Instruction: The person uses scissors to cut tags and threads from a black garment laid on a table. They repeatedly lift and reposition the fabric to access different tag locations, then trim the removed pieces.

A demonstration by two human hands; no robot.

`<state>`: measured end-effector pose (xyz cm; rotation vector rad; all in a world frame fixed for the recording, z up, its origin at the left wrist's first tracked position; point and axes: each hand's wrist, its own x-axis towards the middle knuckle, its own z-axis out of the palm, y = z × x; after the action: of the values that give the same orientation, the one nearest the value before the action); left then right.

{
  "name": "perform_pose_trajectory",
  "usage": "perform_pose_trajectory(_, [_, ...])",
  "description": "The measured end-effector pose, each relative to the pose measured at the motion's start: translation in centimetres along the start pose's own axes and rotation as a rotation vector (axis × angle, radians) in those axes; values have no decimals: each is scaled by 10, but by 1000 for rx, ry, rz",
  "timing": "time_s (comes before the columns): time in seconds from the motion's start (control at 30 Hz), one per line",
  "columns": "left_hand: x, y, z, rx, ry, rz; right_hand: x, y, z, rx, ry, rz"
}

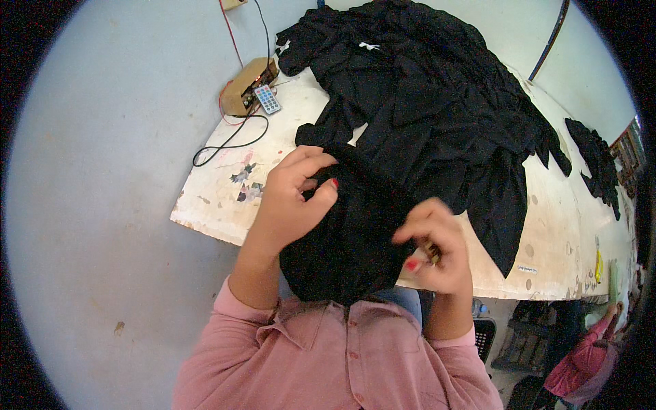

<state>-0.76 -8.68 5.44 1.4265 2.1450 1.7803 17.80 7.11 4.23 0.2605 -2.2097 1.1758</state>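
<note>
While the left hand [297, 195] bends over the upper left border of a black cloth [345, 239], its fingers are narrow, with a fold of this cloth between the thumb and the forefinger. The black cloth hangs in front of the person's chest, before the near edge of the tabletop [547, 219], and it lies between the two hands, just under and to the right of the left fingers.

At the right border of the cloth is the right hand [437, 249], a little blurred. Its fingers are curled around a small brass-coloured object [432, 253], perhaps a little tool, but its shape is mostly hidden. The forefinger points toward the cloth; whether it touches it, I cannot tell.

Beyond the hands, a large heap of black fabric [437, 130] covers the middle of the tabletop. Near its left side lies a remote control [267, 100], leaning against a brown box [246, 89] with wires. Well apart, near the right end, lies a yellow tool [598, 265].
</note>
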Motion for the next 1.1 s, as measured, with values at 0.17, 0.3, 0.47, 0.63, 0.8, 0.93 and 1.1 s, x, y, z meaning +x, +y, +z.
perform_pose_trajectory(0.17, [-9,7,18,11,3,174,34,-2,15,-360,378,4])
perform_pose_trajectory(0.3, [-14,-2,19,-276,-51,61,29,-1,30,-63,343,342])
perform_pose_trajectory(0.47, [-15,19,10,-636,-284,-270,22,6,28,332,456,415])
perform_pose_trajectory(0.63, [-19,9,22,17,150,226,26,2,33,-97,638,226])
perform_pose_trajectory(0.8, [-13,22,26,109,158,308,25,-4,32,-218,571,209])
perform_pose_trajectory(0.93, [-18,23,21,-720,-355,-253,24,-1,29,391,583,356])
perform_pose_trajectory(1.1, [-21,20,17,-618,-462,-104,29,-7,27,516,544,429])
